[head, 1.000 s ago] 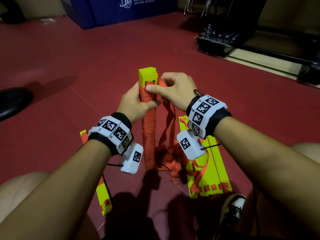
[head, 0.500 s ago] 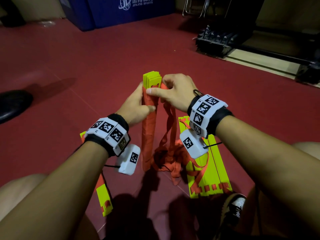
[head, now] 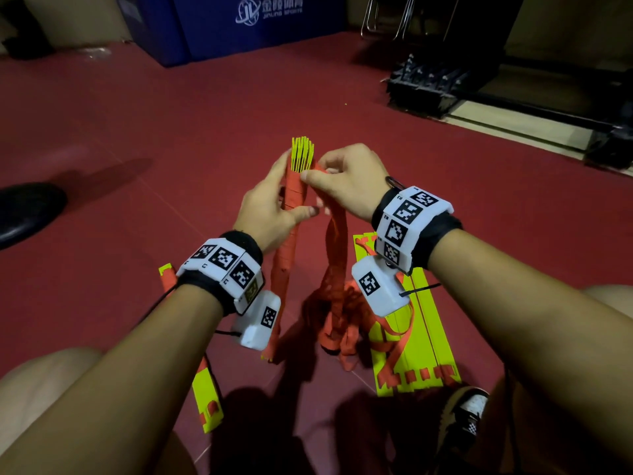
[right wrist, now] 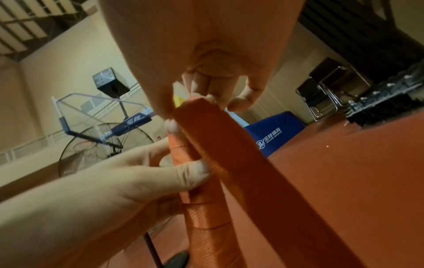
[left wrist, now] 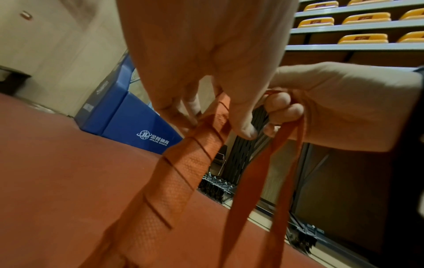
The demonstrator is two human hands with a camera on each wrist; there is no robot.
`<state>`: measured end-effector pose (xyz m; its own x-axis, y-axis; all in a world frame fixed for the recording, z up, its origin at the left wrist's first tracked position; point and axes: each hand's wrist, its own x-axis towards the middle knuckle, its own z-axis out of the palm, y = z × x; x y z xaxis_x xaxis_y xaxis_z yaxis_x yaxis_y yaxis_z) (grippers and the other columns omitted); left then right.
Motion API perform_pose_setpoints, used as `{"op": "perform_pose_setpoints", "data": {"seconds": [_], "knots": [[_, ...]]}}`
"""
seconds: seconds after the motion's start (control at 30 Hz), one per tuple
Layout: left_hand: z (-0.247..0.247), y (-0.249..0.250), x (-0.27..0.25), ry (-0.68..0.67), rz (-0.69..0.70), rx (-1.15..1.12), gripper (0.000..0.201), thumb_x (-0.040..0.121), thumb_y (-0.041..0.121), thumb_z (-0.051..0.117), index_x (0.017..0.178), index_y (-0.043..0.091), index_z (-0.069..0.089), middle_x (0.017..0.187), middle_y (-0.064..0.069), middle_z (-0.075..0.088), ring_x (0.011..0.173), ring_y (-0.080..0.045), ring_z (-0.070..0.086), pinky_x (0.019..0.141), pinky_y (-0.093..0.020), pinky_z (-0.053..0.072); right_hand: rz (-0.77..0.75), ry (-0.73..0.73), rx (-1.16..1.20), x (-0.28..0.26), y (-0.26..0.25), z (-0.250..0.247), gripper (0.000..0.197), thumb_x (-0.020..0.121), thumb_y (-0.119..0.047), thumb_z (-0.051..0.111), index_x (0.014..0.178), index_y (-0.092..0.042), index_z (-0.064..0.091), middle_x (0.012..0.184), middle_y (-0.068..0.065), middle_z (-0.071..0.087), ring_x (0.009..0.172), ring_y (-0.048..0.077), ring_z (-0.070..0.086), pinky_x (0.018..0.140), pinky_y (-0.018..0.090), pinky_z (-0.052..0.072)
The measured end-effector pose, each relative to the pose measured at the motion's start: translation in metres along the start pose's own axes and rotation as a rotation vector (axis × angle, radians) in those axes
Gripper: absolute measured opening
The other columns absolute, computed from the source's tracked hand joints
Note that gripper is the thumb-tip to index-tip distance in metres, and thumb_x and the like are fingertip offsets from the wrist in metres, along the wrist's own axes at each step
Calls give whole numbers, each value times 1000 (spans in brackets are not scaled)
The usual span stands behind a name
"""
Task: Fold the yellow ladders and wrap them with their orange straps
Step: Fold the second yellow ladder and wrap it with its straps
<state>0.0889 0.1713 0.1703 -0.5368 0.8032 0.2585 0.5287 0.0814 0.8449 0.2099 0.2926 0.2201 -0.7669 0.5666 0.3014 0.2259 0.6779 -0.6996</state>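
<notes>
Orange webbing covers most of the folded ladder bundle [head: 291,231], which stands nearly upright on the red floor [head: 171,138] in the head view, with only its yellow slat ends showing at the top. The left hand [head: 270,210] has its grip closed around the upper part of the bundle, thumb across the front. The right hand [head: 346,181] pinches the loose orange strap [head: 334,255] just beside the top of the bundle; the strap hangs down to a tangled heap on the floor. A second yellow ladder [head: 411,351] lies flat near the right forearm, and a third one [head: 205,395] lies under the left forearm.

From the left wrist view, the fingers [left wrist: 174,110] of the left hand curl onto the wrapped bundle [left wrist: 183,172], and the right hand [left wrist: 321,108] holds two runs of strap [left wrist: 252,181].

From the right wrist view, the right hand [right wrist: 220,81] holds the strap [right wrist: 241,154] between thumb and fingers, and the left hand [right wrist: 146,177] presses its thumb on the bundle [right wrist: 206,226].
</notes>
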Motion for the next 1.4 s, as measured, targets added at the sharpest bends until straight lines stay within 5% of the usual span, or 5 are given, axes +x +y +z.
{"op": "perform_pose_setpoints", "data": {"seconds": [0.17,0.57,0.7,1.1,1.4], "knots": [[-1,4,-2,40,-11,77,104,53,50,79,149,42,37,102,7,73,98,-25,72,93,-44,57,-9,7,-98,-2,-4,5,49,78,-57,74,68,-12,56,56,-3,46,54,17,43,51,31,31],[1,2,7,-20,-71,-194,62,66,8,75,120,26,50,97,2,74,95,-25,74,93,-55,57,-11,-36,84,-2,-2,1,25,88,-33,72,79,-9,70,56,1,67,45,11,62,54,23,45],[0,1,8,52,-65,-157,62,57,32,86,108,47,54,104,-11,74,96,-42,71,88,-62,57,5,73,31,0,0,-4,27,82,-42,76,77,-16,72,55,2,66,43,12,59,50,25,45],[-9,7,7,120,-7,-13,63,70,36,81,127,33,56,111,12,71,104,-16,69,95,-50,55,-99,121,-72,1,2,0,28,88,-36,71,72,-16,62,82,0,50,73,13,45,65,24,27],[-9,7,5,182,-27,16,58,68,32,85,120,36,60,98,17,73,93,-8,68,93,-48,57,-33,34,17,1,3,1,23,93,-22,56,71,-18,63,67,-7,71,54,2,60,68,25,48]]}}
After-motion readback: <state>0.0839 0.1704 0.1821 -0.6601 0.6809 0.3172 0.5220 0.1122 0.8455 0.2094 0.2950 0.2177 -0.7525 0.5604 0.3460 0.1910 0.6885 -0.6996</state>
